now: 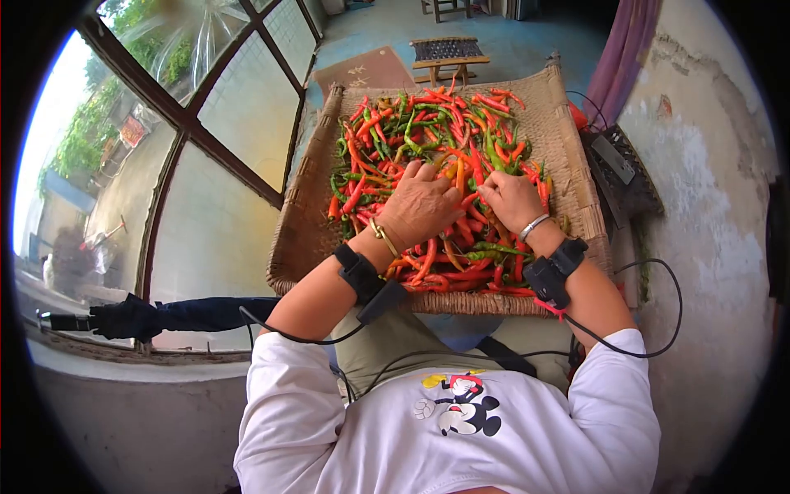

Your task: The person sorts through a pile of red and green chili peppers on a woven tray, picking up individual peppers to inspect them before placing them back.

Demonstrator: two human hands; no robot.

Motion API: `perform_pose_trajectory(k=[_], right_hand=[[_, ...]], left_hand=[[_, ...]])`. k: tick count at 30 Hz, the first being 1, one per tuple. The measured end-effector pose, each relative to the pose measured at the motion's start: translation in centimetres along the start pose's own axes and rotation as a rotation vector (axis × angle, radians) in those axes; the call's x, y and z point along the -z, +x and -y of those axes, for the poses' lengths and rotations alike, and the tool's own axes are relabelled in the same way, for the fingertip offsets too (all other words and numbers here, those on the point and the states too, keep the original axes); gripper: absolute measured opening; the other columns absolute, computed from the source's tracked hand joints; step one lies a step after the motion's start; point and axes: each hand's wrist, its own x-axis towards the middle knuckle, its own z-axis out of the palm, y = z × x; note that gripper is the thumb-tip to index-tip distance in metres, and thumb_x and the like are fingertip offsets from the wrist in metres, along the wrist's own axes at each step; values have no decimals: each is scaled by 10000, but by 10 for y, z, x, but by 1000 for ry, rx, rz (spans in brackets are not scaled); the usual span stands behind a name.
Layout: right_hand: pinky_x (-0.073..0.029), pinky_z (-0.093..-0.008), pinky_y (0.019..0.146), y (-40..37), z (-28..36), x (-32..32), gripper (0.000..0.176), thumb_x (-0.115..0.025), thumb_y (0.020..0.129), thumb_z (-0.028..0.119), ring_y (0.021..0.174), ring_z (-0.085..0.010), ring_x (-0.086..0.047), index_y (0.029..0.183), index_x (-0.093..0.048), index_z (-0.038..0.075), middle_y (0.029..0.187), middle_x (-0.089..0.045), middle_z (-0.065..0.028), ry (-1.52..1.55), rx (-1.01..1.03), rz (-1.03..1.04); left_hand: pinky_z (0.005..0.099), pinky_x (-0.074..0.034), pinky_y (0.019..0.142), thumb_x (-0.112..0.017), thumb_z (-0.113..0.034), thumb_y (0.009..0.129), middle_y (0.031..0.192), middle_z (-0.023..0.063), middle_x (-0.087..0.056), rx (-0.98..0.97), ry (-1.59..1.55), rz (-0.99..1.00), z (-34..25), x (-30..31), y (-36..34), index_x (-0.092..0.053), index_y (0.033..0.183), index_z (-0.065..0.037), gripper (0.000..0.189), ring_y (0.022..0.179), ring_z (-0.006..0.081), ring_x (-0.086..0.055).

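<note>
A wide, shallow woven basket (588,206) rests in front of me, holding a thick layer of red, orange and green chili peppers (428,123). My left hand (421,204), with a bracelet at the wrist, is among the chilies, its fingers curled down around a chili. Just to its right, my right hand (512,202) is closed too, thumb and fingers pinching at a chili. Both grips are partly hidden by the fingers. An orange chili (460,174) lies in the gap between the two hands.
A metal-framed window (185,123) with cracked glass runs along the left, and a dark folded umbrella (206,314) lies by its sill. Beyond the basket stands a small stool (450,51). A bare wall (699,198) and a dark seat (621,169) are on the right. Cables hang from both wrist straps.
</note>
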Motion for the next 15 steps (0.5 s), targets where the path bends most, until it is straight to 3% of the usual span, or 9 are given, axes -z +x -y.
perform_pose_trajectory(k=[2, 3, 6, 8, 11, 15], right_hand=[[-450, -413, 587, -3, 7, 5, 270, -601, 745, 326, 664, -319, -580, 732, -551, 61, 670, -596, -123, -58, -50, 26], [-452, -415, 593, -3, 11, 7, 282, -613, 730, 342, 670, -317, -584, 737, -554, 67, 688, -602, -120, -143, -81, 57], [-455, -416, 608, -2, 13, 8, 313, -629, 698, 377, 687, -314, -591, 746, -562, 76, 730, -612, -114, -257, -120, 113], [-456, -413, 616, -1, 18, 14, 325, -622, 690, 395, 694, -316, -590, 756, -570, 81, 746, -613, -116, -342, -145, 308], [-452, -404, 581, 2, 7, 9, 274, -593, 696, 347, 658, -299, -588, 693, -577, 74, 665, -596, -118, -251, -168, 215], [-443, -377, 522, 4, 0, 13, 230, -594, 689, 273, 573, -276, -573, 634, -560, 52, 563, -560, -119, -36, -186, 47]], left_hand=[[369, -458, 606, -591, -292, 715, 709, 19, -557, 97, 58, 217, 2, -4, 3, -574, 792, -92, 215, 691, 198, -563], [351, -448, 478, -563, -262, 738, 660, 41, -555, 107, 83, 213, -1, 3, 7, -569, 741, -78, 185, 544, 225, -561], [367, -453, 510, -553, -241, 748, 674, 63, -553, 200, -70, 311, -2, 18, 25, -568, 738, -70, 173, 551, 263, -557], [377, -456, 530, -551, -237, 750, 692, 91, -552, 194, -117, 262, 1, 5, 34, -575, 766, -71, 168, 594, 276, -562], [373, -461, 561, -577, -239, 730, 740, 95, -555, 227, -336, -28, 5, -27, 25, -587, 786, -78, 172, 673, 268, -567], [367, -464, 569, -602, -252, 726, 753, 70, -556, 233, -424, -12, 4, -27, 13, -589, 842, -88, 201, 673, 270, -564]])
